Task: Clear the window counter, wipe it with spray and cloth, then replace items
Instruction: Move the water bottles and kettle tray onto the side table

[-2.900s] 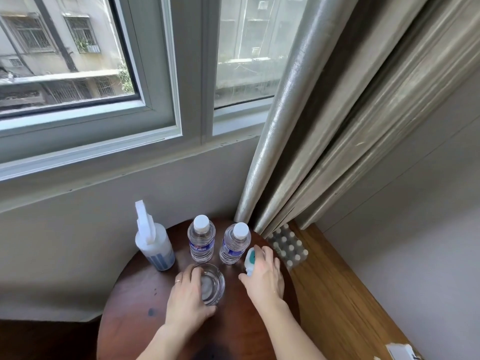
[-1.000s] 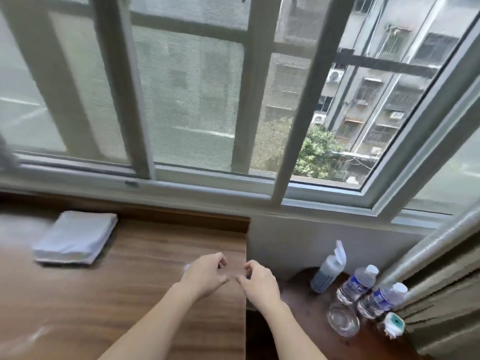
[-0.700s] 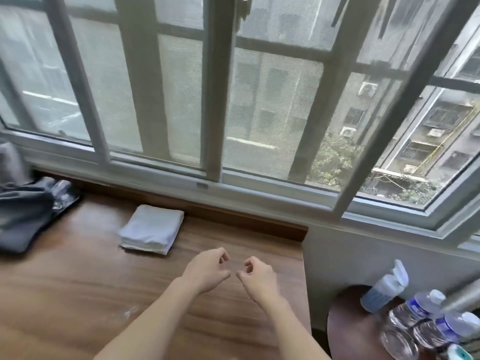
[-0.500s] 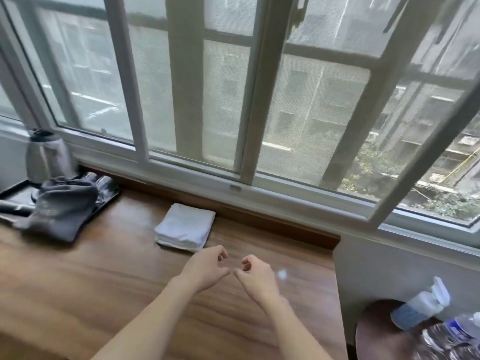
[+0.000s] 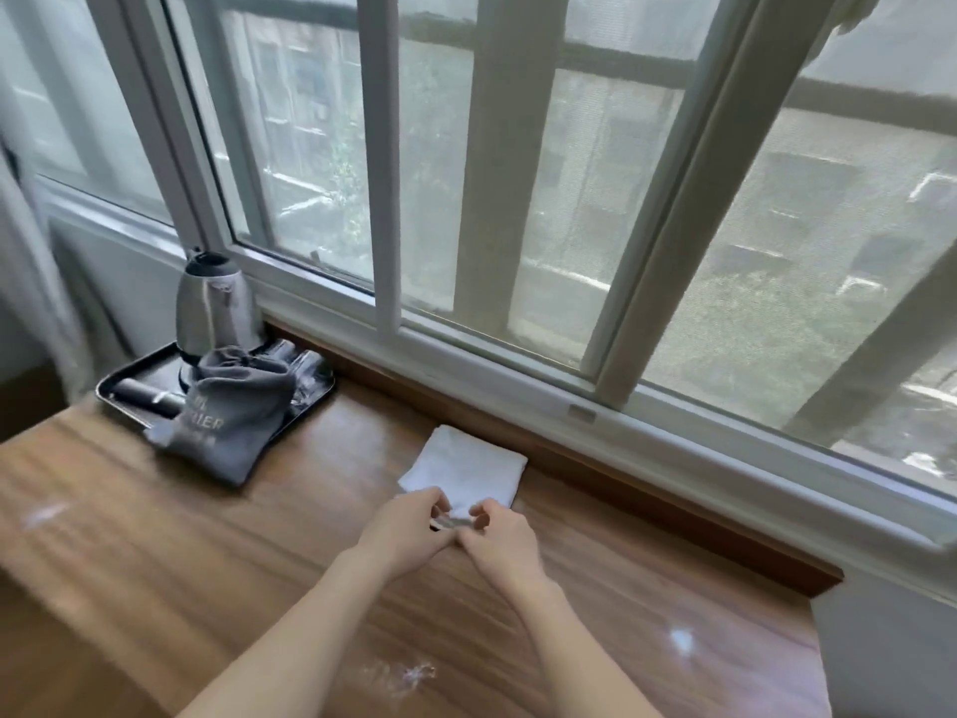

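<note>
Clearing looks unfinished: the black tray with steel kettle remains on the wooden surface, both hands loosely curled, empty, beside the folded white cloth.

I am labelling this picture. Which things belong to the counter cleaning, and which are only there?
For the job: white cloth, wooden counter, tray with kettle and grey bag, left hand, right hand.
Only there: window frame.
</note>
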Demonstrator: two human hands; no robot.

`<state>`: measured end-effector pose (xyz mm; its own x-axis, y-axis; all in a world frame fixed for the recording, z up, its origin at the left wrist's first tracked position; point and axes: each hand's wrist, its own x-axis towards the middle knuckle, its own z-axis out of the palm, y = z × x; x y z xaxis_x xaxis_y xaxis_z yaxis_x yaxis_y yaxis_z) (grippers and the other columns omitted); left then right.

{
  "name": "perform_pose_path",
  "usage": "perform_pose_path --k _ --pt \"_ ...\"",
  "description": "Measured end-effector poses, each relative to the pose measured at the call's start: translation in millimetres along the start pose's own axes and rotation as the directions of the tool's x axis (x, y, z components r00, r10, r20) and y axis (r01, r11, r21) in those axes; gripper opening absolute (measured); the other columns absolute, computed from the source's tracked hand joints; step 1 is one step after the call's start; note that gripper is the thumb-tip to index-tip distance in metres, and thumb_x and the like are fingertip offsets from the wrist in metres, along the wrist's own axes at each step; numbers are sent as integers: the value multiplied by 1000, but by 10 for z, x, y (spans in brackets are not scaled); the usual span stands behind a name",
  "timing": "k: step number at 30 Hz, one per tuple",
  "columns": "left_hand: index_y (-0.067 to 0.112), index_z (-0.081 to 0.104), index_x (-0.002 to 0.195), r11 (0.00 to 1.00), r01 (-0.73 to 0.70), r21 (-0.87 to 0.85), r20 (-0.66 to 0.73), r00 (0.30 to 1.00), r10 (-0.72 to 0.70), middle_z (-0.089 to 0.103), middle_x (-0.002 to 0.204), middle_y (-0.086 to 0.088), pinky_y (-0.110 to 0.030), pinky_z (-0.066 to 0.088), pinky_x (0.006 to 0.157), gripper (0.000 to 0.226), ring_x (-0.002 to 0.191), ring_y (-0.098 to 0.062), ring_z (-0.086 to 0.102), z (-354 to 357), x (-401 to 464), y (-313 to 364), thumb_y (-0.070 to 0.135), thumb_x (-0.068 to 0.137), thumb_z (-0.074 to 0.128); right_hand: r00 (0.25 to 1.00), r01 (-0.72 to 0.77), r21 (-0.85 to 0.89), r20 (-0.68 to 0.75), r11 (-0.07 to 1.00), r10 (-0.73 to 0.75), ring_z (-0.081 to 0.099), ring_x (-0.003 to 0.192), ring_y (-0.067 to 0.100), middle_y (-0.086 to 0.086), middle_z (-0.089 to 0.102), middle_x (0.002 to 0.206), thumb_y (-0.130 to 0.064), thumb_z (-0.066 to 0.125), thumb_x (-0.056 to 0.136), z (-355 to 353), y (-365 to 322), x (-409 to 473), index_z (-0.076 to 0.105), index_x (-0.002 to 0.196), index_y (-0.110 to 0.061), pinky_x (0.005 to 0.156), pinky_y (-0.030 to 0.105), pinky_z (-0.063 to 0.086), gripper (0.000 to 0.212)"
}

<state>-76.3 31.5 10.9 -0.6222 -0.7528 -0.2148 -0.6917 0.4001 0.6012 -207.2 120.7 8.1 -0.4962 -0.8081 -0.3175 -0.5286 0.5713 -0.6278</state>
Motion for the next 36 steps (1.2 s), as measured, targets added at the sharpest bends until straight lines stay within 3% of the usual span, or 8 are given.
perform_pose_path --k 5,10,18,23,30,36 --pt "31 59 110 998 60 -6 -33 998 -60 60 103 16 -30 50 85 35 94 -7 59 -268 173 -309 46 80 68 999 28 2 40 1000 -28 59 114 14 -6 64 124 -40 63 89 180 -326 290 59 126 -24 89 27 47 41" --pt "33 59 112 997 76 15 -49 996 -75 60 109 14 -31 50 87 36 104 -8 58 -570 289 -703 45 80 67 998 49 -19 52 999 -48 60 112 15 -4 64 125 -41 61 91 425 -694 445 60 125 -24 88 27 48 38" --pt "26 59 116 999 0 34 -43 999 2 65 113 7 -31 49 89 39 105 -14 60 -1107 492 -1487 42 81 67 1000 -2 11 -14 1000 2 60 107 13 -5 66 119 -39 63 89 1042 -1463 580 60 125 -23 89 27 48 39" --pt "28 58 119 998 -62 22 -29 998 62 63 115 10 -32 48 92 42 106 -11 58 -1535 633 -1912 42 81 68 995 -65 72 -72 995 70 61 106 15 -4 66 115 -49 65 87 1415 -1909 661 59 126 -22 89 30 48 47" --pt "33 58 103 994 -83 -73 -119 990 74 59 101 16 -29 47 87 34 91 -8 56 -2097 803 -2346 32 75 76 989 -96 141 -97 985 111 59 112 16 -3 64 120 -53 70 85 1709 -2374 848 56 129 -20 93 28 44 57" --pt "34 57 87 985 -23 -169 -231 973 -17 63 81 11 -31 51 77 28 70 -5 58 -2446 1040 -2689 30 73 80 994 -60 167 -81 984 74 59 113 19 -2 64 119 -53 73 83 1890 -2649 1195 56 127 -19 91 29 44 58"
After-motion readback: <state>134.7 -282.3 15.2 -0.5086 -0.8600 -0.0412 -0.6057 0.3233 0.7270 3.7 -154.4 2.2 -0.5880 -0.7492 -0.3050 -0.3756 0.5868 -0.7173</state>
